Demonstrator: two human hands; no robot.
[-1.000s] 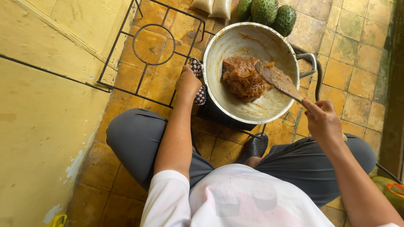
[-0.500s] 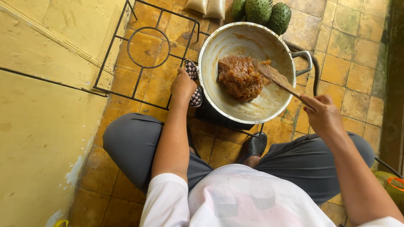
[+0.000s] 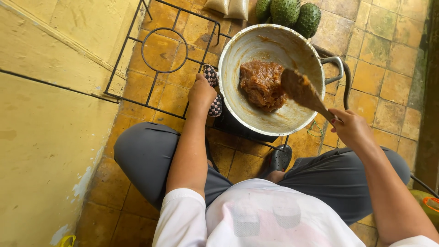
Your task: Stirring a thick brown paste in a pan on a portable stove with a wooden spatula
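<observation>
A large metal pot stands on a black wire stove rack on the tiled floor. Inside lies a lump of thick brown paste. My left hand grips the pot's near-left handle through a checkered cloth. My right hand holds the handle of a wooden spatula, whose paste-coated blade is raised just right of the lump, over the pot.
Green spiky fruits and pale bags lie beyond the pot. A yellow wall runs along the left. My knees in grey trousers flank the rack, with a dark sandal below the pot. The second pot handle sticks out right.
The spatula blade has lifted out of the paste and now sits clear to its right. My left hand has kept its hold on the cloth-wrapped handle.
</observation>
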